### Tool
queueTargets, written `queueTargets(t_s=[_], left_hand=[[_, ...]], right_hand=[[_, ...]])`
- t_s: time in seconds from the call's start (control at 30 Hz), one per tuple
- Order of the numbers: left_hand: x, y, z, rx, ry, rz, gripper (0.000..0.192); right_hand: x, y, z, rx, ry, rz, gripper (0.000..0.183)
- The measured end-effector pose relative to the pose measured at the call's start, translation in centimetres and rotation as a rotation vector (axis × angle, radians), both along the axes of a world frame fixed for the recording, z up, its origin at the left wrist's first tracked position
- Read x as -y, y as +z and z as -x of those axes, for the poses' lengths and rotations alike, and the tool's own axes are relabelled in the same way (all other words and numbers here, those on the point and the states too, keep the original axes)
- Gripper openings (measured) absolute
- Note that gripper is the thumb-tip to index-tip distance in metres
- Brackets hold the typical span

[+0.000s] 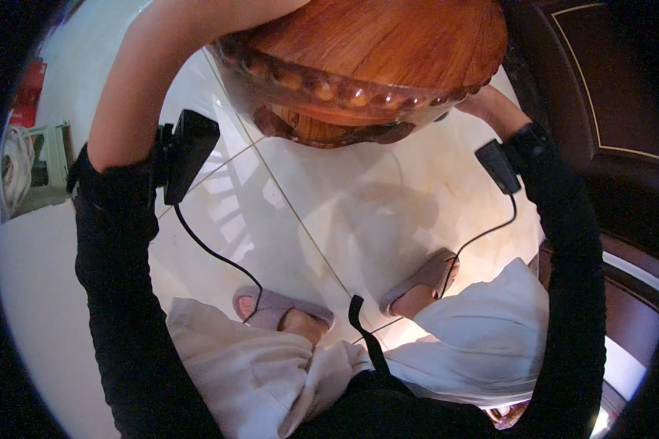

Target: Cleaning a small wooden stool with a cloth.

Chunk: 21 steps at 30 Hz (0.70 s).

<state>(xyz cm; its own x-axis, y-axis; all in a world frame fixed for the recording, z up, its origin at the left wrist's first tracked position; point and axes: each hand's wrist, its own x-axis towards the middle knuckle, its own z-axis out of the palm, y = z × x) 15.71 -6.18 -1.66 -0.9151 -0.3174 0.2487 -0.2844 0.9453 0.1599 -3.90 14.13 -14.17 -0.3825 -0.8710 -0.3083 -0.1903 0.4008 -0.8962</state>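
Note:
A polished reddish-brown wooden piece of furniture, with a rounded top and a carved, beaded rim, fills the top middle of the view. It looks like a stool or small table; its full shape is cut off. My left forearm reaches along its upper left side, and my left hand is out of view past the top edge. On the other side, my right wrist passes behind the carved rim, so my right hand is hidden by the wood. Black devices, the left one and the right one, are strapped near my wrists, each with a thin cable.
Glossy pale floor tiles lie below, with my slippered feet on them. Dark wooden furniture with a light inlaid line stands close along the right. A red object and a coil of pale cable or hose are at the far left.

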Motion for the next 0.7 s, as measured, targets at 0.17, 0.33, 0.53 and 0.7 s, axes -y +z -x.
queueTargets(t_s=[0.17, 0.33, 0.53, 0.7], left_hand=[[1.3, 0.6, -0.3, 0.012, 0.052, -0.013, 0.068], [2.2, -0.8, 0.7, -0.052, 0.01, 0.05, 0.072], [1.5, -0.7, 0.8, -0.134, -0.011, 0.002, 0.071], [1.7, -1.2, 1.1, -0.01, 0.144, 0.07, 0.069]], right_hand=[[1.3, 0.9, 1.0, -0.044, 0.092, -0.001, 0.028], [4.4, 1.8, 2.2, -0.107, 0.24, 0.041, 0.029], [4.2, -1.1, 3.4, -0.099, 0.321, 0.064, 0.029], [0.6, -4.7, 5.2, -0.079, 0.28, 0.076, 0.029]])
